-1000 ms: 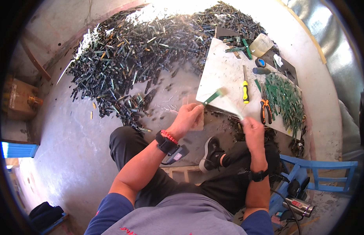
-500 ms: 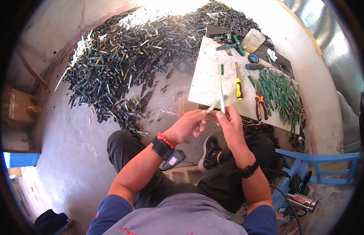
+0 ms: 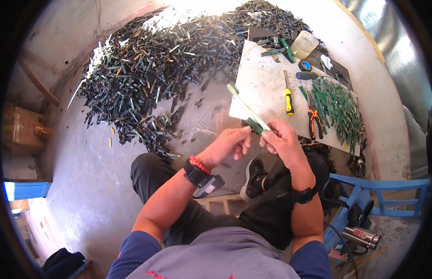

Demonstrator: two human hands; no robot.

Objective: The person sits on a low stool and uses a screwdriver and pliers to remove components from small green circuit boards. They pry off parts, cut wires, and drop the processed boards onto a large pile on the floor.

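My right hand grips the near end of a long thin pale strip that slants up and to the left over the floor. A small dark green board piece sits at its lower end, between both hands. My left hand pinches at that green piece with thumb and fingers. Both hands are close together, above my crossed legs and a black shoe. The left wrist wears a red bead band and a black watch.
A white slab lies just beyond the hands, bearing a yellow-handled screwdriver, orange-handled pliers and a heap of green strips. A large pile of dark green scrap pieces covers the floor at upper left. A blue stool stands at right.
Both hands came together and rose toward me; the right hand left the floor by the slab and took hold of the strip, which now points up-left.
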